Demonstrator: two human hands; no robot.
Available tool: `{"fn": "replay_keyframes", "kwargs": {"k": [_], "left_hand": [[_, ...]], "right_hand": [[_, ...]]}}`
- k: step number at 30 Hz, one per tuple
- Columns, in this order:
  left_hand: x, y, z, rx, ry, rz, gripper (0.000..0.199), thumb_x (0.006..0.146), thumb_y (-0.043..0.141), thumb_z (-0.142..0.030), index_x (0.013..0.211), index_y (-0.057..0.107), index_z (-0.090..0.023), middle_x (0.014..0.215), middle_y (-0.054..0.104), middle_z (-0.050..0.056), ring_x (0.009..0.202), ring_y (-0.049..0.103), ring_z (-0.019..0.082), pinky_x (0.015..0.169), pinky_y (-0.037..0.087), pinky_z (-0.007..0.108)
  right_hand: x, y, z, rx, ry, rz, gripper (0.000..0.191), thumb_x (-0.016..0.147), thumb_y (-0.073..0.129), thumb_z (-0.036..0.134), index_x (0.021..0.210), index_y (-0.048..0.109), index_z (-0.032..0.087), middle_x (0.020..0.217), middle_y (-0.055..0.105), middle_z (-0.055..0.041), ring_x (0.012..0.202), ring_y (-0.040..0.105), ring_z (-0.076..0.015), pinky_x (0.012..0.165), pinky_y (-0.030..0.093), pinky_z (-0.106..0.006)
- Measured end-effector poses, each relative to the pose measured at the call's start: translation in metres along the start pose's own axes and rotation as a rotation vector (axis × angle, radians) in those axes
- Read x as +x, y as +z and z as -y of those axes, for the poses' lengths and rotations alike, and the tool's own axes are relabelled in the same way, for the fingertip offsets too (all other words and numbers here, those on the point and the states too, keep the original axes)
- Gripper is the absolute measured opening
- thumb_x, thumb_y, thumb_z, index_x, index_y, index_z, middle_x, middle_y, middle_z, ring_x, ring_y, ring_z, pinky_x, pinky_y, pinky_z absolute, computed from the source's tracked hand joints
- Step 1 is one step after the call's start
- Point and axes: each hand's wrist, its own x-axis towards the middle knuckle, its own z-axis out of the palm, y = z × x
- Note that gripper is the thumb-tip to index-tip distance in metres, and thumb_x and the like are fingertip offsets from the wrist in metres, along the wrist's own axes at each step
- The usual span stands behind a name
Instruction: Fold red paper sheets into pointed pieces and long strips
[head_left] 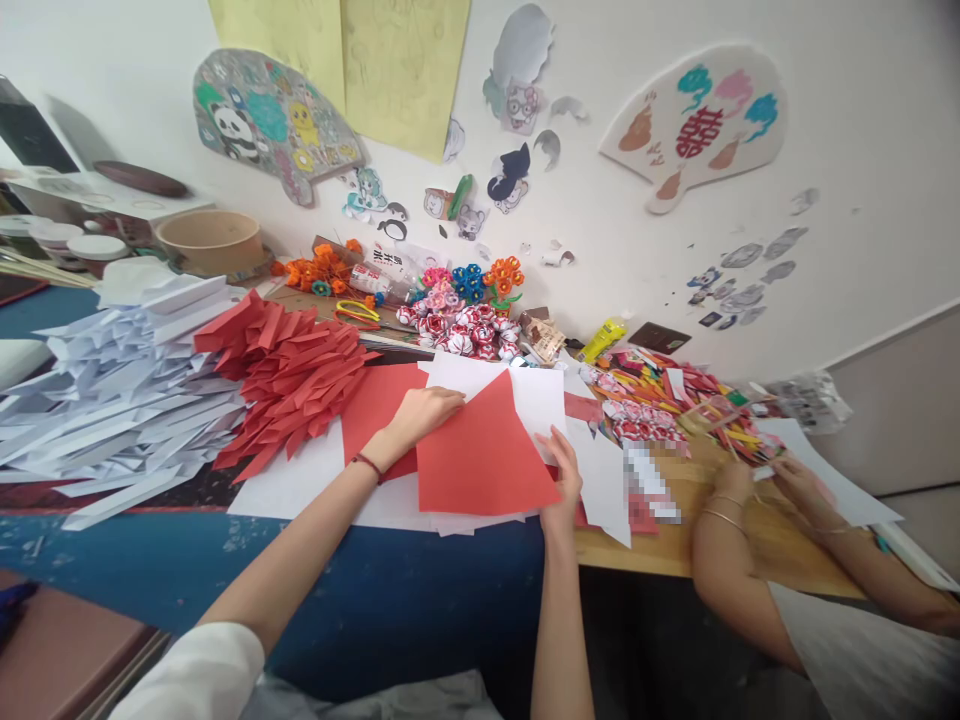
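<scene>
A sheet of red paper [484, 455] lies in front of me over white sheets, its upper point angled away from me. My left hand [426, 412] reaches across to its upper left edge, fingers together and closed on that edge; the fingertips are partly hidden. At the paper's right edge is my right hand [562, 472], with its fingers stretched and somewhat apart, touching the edge near the lower right corner. Another red sheet [375, 400] shows beneath my left wrist. White paper [544, 395] extends behind and under the red sheet.
Piles of folded white strips [142, 390] and folded red strips [292, 375] stand at left. Paper flowers [469, 325] line the back near the wall. On the right, a co-worker's hands [795, 485] handle small paper pieces beside a colourful heap [660, 385].
</scene>
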Motion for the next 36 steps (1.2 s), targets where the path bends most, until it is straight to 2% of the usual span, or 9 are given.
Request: {"fn": "replay_keyframes", "kwargs": {"k": [4, 11, 14, 17, 20, 26, 30, 33, 36], "left_hand": [[-0.008, -0.001, 0.007, -0.003, 0.051, 0.024, 0.033, 0.094, 0.039, -0.022, 0.113, 0.066, -0.027, 0.128, 0.061, 0.004, 0.113, 0.058, 0.021, 0.088, 0.045, 0.034], [-0.051, -0.034, -0.004, -0.175, 0.043, 0.032, 0.044, 0.092, 0.032, -0.011, 0.117, 0.063, -0.029, 0.129, 0.061, 0.002, 0.118, 0.054, 0.017, 0.097, 0.039, 0.036], [-0.069, -0.043, -0.005, -0.166, 0.03, 0.098, 0.036, 0.094, 0.042, -0.03, 0.128, 0.056, -0.029, 0.136, 0.054, 0.005, 0.125, 0.049, 0.022, 0.101, 0.035, 0.039], [-0.081, -0.044, -0.003, -0.167, 0.07, 0.195, 0.062, 0.08, 0.061, -0.056, 0.134, 0.05, -0.03, 0.142, 0.049, 0.006, 0.13, 0.043, 0.027, 0.105, 0.03, 0.041], [-0.087, -0.044, -0.005, -0.183, 0.115, 0.224, 0.066, 0.074, 0.064, -0.06, 0.132, 0.052, -0.031, 0.143, 0.048, 0.006, 0.131, 0.043, 0.027, 0.108, 0.027, 0.042], [-0.09, -0.042, -0.013, -0.257, 0.037, 0.108, 0.028, 0.094, 0.045, -0.037, 0.111, 0.066, -0.027, 0.116, 0.068, 0.004, 0.11, 0.06, 0.019, 0.099, 0.037, 0.035], [-0.084, -0.034, -0.014, -0.244, -0.167, -0.011, 0.029, 0.095, 0.042, -0.037, 0.099, 0.068, -0.024, 0.095, 0.073, 0.003, 0.088, 0.066, 0.018, 0.079, 0.045, 0.029], [-0.073, -0.027, -0.017, -0.231, -0.311, -0.066, 0.027, 0.094, 0.044, -0.039, 0.101, 0.065, -0.024, 0.086, 0.072, 0.002, 0.076, 0.066, 0.018, 0.068, 0.044, 0.027], [-0.06, -0.024, -0.027, -0.151, -0.386, -0.201, 0.03, 0.092, 0.048, -0.035, 0.117, 0.057, -0.023, 0.102, 0.071, 0.004, 0.086, 0.066, 0.02, 0.07, 0.046, 0.029]], "right_hand": [[0.001, 0.0, -0.006, -0.193, -0.056, 0.189, 0.026, 0.081, 0.055, 0.026, 0.096, 0.076, 0.026, 0.126, 0.059, -0.0057, 0.118, 0.053, -0.0259, 0.1, 0.042, -0.041], [-0.001, 0.007, -0.001, -0.364, -0.175, 0.186, 0.037, 0.075, 0.057, 0.021, 0.109, 0.071, 0.026, 0.122, 0.06, -0.0053, 0.114, 0.054, -0.0272, 0.099, 0.043, -0.043], [0.0, 0.008, 0.005, -0.386, -0.186, 0.199, 0.043, 0.071, 0.056, 0.017, 0.112, 0.069, 0.025, 0.122, 0.06, -0.0059, 0.114, 0.053, -0.0273, 0.099, 0.043, -0.043], [0.0, 0.007, 0.007, -0.381, -0.177, 0.213, 0.049, 0.07, 0.056, 0.015, 0.116, 0.067, 0.024, 0.124, 0.059, -0.0063, 0.116, 0.052, -0.027, 0.101, 0.042, -0.043], [0.0, 0.006, 0.007, -0.382, -0.171, 0.215, 0.046, 0.073, 0.057, 0.018, 0.117, 0.066, 0.024, 0.125, 0.058, -0.0066, 0.117, 0.052, -0.0272, 0.101, 0.042, -0.043], [0.0, 0.005, 0.012, -0.291, -0.17, 0.245, 0.036, 0.079, 0.06, 0.023, 0.114, 0.068, 0.028, 0.135, 0.052, -0.0052, 0.126, 0.047, -0.0258, 0.107, 0.037, -0.044], [-0.001, 0.005, 0.011, -0.144, -0.135, 0.244, 0.015, 0.08, 0.066, 0.029, 0.091, 0.073, 0.022, 0.111, 0.068, -0.0072, 0.109, 0.06, -0.0236, 0.109, 0.032, -0.046], [-0.001, 0.006, 0.005, -0.09, 0.032, 0.192, 0.023, 0.079, 0.067, 0.038, 0.087, 0.072, 0.017, 0.093, 0.071, -0.0075, 0.091, 0.064, -0.0233, 0.093, 0.045, -0.041], [0.002, 0.007, 0.002, -0.131, 0.168, 0.149, 0.032, 0.078, 0.065, 0.046, 0.075, 0.069, 0.014, 0.077, 0.068, -0.0046, 0.076, 0.06, -0.0209, 0.072, 0.046, -0.032]]}}
